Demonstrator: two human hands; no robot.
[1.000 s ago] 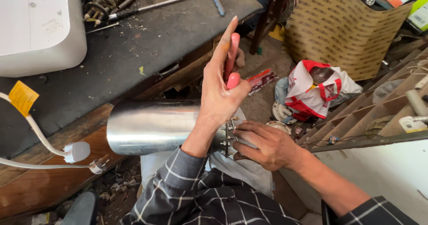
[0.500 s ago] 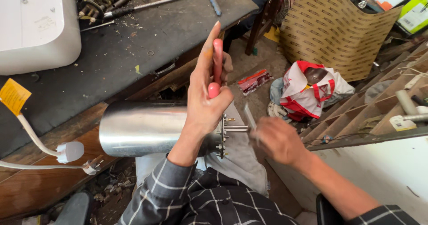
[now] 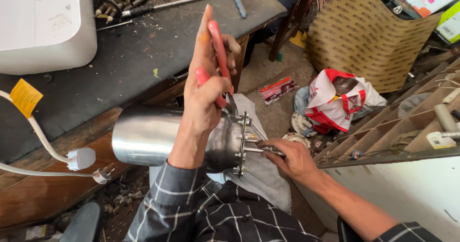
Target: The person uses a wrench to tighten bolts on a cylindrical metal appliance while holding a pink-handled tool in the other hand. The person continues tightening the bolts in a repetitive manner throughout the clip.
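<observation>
A shiny steel cylinder tank (image 3: 146, 136) lies on its side across my lap, its flanged end (image 3: 242, 143) with several bolts facing right. My left hand (image 3: 207, 83) is raised over the tank and grips red-handled pliers (image 3: 219, 55), whose jaws point down at the flange's upper edge. My right hand (image 3: 290, 158) is at the flange, its fingers closed on a thin metal rod (image 3: 262, 150) that sticks out of it. A grey cloth (image 3: 263, 184) lies under the tank on my knees.
A dark workbench (image 3: 110, 64) stands at left with a white appliance (image 3: 45, 26), a T-handle wrench (image 3: 191, 0) and a white cable with plug (image 3: 79, 159). On the floor lie a red-and-white bag (image 3: 342, 100), a patterned sack (image 3: 366, 33) and wooden racks (image 3: 397, 131) at right.
My left hand has turned the pliers down onto the flange's top edge. My right hand came back from the air to grasp the rod at the flange. The tank shifted slightly right.
</observation>
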